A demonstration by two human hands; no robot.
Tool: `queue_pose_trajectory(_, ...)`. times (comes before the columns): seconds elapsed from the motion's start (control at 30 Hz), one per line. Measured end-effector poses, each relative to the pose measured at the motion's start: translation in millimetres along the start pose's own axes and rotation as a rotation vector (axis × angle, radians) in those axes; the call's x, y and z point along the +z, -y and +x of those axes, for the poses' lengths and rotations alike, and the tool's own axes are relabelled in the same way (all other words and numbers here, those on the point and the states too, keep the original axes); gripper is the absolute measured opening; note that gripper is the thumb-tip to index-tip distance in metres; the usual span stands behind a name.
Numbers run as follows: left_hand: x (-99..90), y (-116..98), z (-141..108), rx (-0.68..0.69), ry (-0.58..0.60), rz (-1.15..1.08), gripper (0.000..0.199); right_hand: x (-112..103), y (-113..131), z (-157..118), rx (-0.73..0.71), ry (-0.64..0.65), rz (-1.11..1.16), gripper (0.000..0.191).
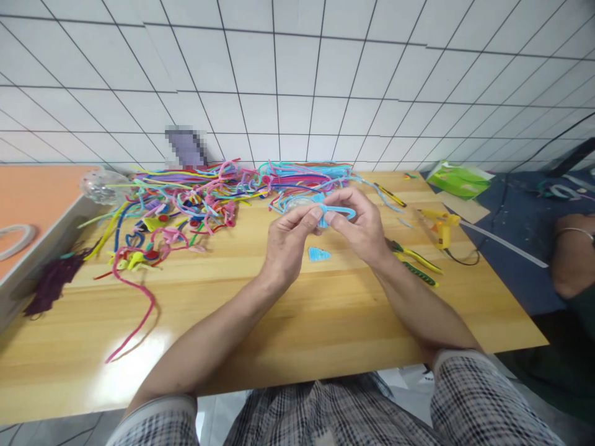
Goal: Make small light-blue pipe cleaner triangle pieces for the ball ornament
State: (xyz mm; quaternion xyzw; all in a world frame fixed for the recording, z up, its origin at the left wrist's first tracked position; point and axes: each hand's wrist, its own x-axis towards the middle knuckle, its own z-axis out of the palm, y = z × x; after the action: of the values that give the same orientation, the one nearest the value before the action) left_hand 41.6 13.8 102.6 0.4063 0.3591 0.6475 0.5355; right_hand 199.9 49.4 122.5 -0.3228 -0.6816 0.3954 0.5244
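Note:
Both my hands meet above the middle of the wooden table. My left hand pinches a light blue pipe cleaner between thumb and fingers. From the other side my right hand grips the same pipe cleaner, which bends into a loop towards the right; my fingers hide part of it. Just below the hands a small flat light blue piece, tapered at its right end, lies on the wood.
A tangled pile of coloured pipe cleaners spreads along the back left. To the right lie pliers, a yellow glue gun, a yellow-black cutter and a green packet. Another person's arm rests at far right.

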Motion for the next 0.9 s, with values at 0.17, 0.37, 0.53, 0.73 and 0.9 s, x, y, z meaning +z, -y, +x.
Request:
queue_pose_trajectory(0.17,1.4,1,1,-0.042,-0.007,-0.045,0.039,-1,-1,1,0.028,0.006,-0.029,0.034)
queue_pose_trajectory(0.37,3.4,-6,3,-0.009,-0.022,-0.021,0.043,-4,-9,1,-0.010,-0.005,-0.050,0.041)
queue_pose_trajectory(0.53,2.0,-5,6,0.004,-0.054,0.005,0.042,-1,-13,1,0.031,0.006,0.023,0.047)
queue_pose_trajectory(0.73,-0.4,-4,6,0.103,-0.124,0.059,0.038,-1,-11,2,0.189,0.032,0.197,0.053)
queue_pose_trajectory(0.9,-1.1,-1,6,0.156,-0.157,0.056,0.034,5,-11,-3,0.234,0.093,0.135,0.048)
